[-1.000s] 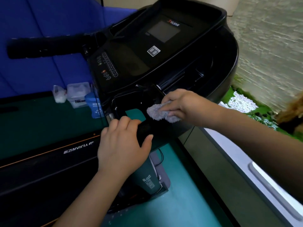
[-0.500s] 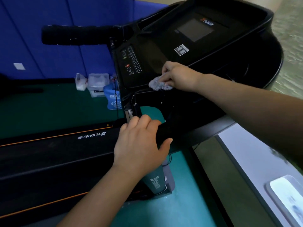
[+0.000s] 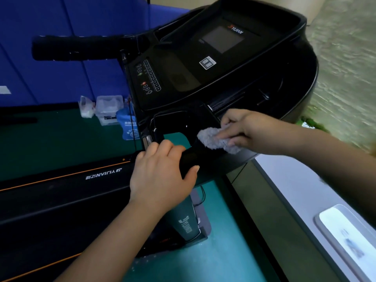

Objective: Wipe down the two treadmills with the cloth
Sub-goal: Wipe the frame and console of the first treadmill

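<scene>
A black treadmill fills the view, its console with a dark screen tilted at the top and its belt deck with orange stripes at lower left. My left hand grips the near black handrail just below the console. My right hand presses a small fluffy grey cloth onto the same handrail, a little to the right of my left hand. A second treadmill is not visible.
The far foam-covered handrail sticks out left in front of a blue wall. A clear plastic box, a small bag and a blue pack sit on the green floor. A white ledge runs along the right.
My right hand has brought the cloth down from the lower edge of the console panel to the near handrail. My left hand has kept its grip on the rail.
</scene>
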`<action>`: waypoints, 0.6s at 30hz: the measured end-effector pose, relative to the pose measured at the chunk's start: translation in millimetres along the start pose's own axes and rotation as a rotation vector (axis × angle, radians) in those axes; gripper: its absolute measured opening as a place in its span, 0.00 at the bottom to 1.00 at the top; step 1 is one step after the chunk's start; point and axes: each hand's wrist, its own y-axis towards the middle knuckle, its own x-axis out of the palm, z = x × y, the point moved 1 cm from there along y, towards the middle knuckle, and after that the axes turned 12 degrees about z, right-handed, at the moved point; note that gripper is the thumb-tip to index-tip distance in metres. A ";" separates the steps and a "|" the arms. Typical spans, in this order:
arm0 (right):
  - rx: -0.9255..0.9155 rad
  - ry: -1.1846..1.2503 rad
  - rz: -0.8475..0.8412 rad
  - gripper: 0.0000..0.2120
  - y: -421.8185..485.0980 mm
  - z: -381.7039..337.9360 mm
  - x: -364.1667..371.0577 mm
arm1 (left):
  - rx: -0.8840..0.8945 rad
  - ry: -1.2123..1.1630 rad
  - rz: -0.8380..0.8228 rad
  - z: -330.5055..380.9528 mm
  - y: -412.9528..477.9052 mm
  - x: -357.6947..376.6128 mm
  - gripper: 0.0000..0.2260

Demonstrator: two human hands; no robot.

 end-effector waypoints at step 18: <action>0.006 -0.329 -0.184 0.10 95.1 81.1 -19.3 | -0.060 -0.005 -0.078 3.3 1.1 -8.2 0.25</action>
